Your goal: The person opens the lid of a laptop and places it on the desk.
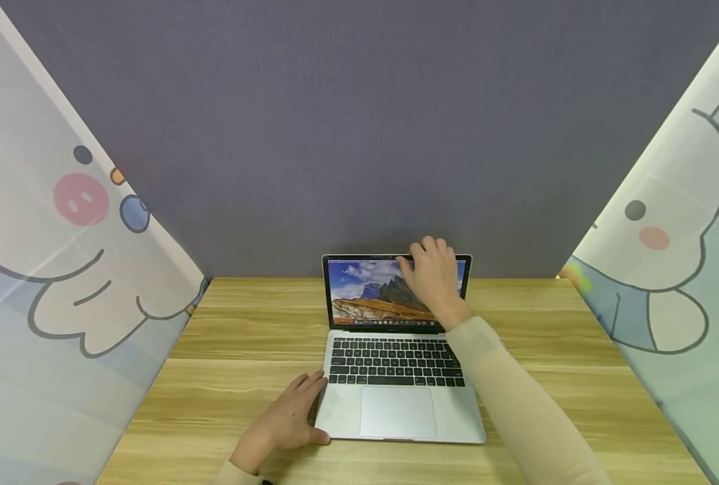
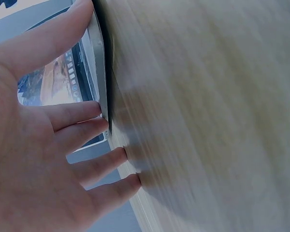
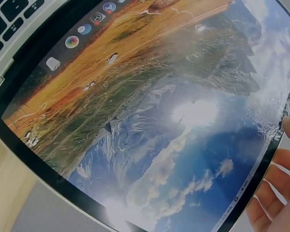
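A silver laptop [image 1: 398, 412] stands opened up, its lit screen [image 1: 365, 291] showing a mountain wallpaper above black keys [image 1: 390, 362]. At the screen's top edge, right of its middle, my right hand [image 1: 433, 279] grips the rim. The right wrist view shows that hand's thumb on the front bezel [image 3: 255, 186] and its fingers reaching behind. My left hand [image 1: 285, 416] lies against the laptop's left side, with the thumb at the front left corner. Its fingers are spread and fairly straight in the left wrist view, some touching the laptop's edge [image 2: 97, 63], others on the table.
The laptop rests on a wood-grain table [image 1: 232, 337]. A dark grey panel [image 1: 359, 135] rises behind it. Cartoon-printed sheets [image 1: 44, 269] border the left side, and another printed sheet [image 1: 668, 202] stands on the right. My right sleeve [image 1: 517, 404] crosses the laptop's right side.
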Tool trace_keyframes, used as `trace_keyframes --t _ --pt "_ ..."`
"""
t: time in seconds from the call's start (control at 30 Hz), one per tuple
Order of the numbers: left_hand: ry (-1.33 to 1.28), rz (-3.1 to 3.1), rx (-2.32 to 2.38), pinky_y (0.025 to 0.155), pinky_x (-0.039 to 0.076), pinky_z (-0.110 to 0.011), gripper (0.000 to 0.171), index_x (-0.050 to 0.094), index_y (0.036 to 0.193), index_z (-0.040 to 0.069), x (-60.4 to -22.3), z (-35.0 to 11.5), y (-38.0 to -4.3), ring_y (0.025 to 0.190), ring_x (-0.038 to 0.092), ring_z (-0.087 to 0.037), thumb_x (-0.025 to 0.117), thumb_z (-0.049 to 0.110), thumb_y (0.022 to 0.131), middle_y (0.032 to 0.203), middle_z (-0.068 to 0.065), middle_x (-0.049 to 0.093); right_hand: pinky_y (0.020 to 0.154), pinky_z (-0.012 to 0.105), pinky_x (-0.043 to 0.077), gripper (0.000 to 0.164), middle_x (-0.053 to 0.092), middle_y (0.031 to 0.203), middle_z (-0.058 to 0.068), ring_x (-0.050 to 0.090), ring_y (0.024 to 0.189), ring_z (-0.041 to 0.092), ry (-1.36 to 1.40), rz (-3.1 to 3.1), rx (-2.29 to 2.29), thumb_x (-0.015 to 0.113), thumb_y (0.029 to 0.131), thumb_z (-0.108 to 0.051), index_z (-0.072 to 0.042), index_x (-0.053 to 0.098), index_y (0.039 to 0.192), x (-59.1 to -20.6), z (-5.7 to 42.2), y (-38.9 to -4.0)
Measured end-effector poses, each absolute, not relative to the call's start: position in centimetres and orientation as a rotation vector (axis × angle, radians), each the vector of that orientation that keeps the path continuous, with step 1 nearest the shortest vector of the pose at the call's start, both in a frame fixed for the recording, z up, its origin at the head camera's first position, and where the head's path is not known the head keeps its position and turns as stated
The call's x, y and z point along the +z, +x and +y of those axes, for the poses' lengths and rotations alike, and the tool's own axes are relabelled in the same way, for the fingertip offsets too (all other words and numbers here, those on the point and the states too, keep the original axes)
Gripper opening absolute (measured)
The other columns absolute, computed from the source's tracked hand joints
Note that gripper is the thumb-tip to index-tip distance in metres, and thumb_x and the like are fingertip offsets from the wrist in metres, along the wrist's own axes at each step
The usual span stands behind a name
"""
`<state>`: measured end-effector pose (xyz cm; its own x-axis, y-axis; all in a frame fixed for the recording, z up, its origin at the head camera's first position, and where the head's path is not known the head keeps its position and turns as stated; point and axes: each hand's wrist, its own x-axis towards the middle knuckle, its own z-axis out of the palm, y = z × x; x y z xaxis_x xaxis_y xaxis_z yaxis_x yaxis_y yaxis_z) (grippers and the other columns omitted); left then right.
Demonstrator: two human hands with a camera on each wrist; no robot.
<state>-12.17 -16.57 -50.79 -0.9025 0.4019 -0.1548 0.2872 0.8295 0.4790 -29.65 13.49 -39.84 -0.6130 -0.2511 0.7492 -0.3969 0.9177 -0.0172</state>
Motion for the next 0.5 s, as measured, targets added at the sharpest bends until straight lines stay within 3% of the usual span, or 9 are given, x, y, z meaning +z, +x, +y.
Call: trace_keyframes --t 0.2,0.5 --pt "0.514 2.762 0.669 0.11 0.036 -0.066 0.104 0.045 0.15 -0.001 -50.84 -16.6 -12.09 0.144 0.032 -0.048 0.091 0.045 0.069 0.159 -0.017 0.038 0.067 0.045 0.044 0.03 0.058 0.087 0.013 0.052 0.08 0.034 0.476 -2.296 0.26 0.069 0.099 -0.031 -0.003 0.073 0.094 -39.73 13.53 -29.91" --pt "0.532 2.763 0.673 0.109 0.036 -0.067 0.105 0.045 0.15 -0.001 -50.66 -16.62 -12.07 0.144 0.033 -0.049 0.091 0.047 0.069 0.159 -0.017 0.038 0.077 0.045 0.049 0.033 0.062 0.096 0.013 0.055 0.089 0.034 0.46 -2.427 0.24 0.065 0.101 -0.031 -0.001 0.076 0.106 -39.59 13.67 -30.14"
